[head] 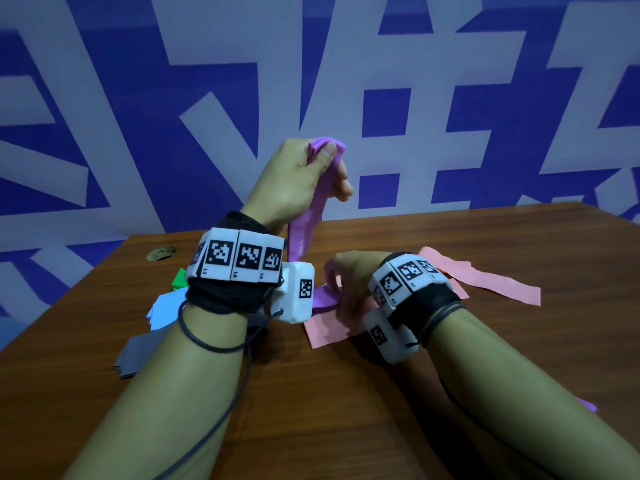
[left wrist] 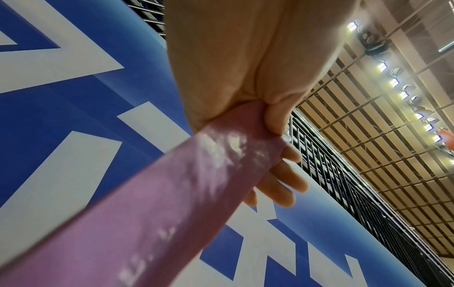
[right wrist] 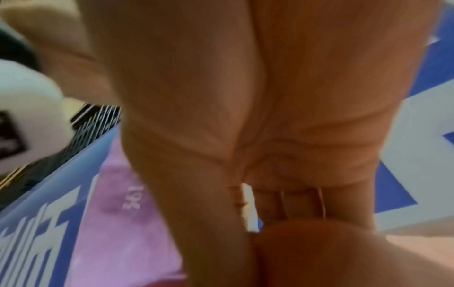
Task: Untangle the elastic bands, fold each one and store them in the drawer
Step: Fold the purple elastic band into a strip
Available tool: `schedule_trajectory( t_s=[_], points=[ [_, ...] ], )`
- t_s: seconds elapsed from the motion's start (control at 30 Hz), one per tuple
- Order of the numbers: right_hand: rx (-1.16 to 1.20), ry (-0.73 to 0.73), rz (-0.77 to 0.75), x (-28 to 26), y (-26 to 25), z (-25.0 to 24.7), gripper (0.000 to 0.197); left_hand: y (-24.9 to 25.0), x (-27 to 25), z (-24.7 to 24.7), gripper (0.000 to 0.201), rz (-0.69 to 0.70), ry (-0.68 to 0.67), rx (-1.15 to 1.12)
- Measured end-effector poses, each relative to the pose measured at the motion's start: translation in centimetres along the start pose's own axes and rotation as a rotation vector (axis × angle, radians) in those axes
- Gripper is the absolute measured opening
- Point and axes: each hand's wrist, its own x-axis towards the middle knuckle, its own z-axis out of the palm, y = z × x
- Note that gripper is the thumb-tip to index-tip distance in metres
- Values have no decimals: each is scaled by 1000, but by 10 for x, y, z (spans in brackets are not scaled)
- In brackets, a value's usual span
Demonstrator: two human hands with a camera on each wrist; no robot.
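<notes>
Hands: left hand (head: 298, 174) grips purple band (head: 304, 233) aloft; right hand (head: 349, 289) pinches it over pink band (head: 485, 282).

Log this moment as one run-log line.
step: untangling | left hand: holds purple band raised | right hand: pinches its lower end | pink band: on table

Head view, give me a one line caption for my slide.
Left hand lifts one end of a purple band while the right hand grips its lower end above a pink band.

Purple band (head: 304, 233) held upright, pink band (head: 485, 282) flat on table
</notes>
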Motion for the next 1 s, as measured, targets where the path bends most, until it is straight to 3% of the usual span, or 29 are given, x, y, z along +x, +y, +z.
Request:
schedule_trajectory(
  t_s=[0.1,0.2,0.33,0.47,0.57,0.67,1.0],
  points=[
    [131,138,28,-3,14,-12,42,2,0,-1,41,-5,71,-61],
    [221,339,29,-2,27,-21,26,7,-1,1,38,2,137,-187],
    [436,562,21,7,37,-23,34,10,0,2,35,6,182,-259],
    [650,571,-19,8,39,-28,46,7,1,2,38,3,183,-238],
    [691,665,-44,8,40,-32,47,2,3,0,39,3,190,-215],
    [741,753,-65,8,39,-35,41,0,3,0,39,-9,182,-227],
    [751,854,-159,7,38,-46,13,2,3,1,39,-42,213,-251]
  ],
)
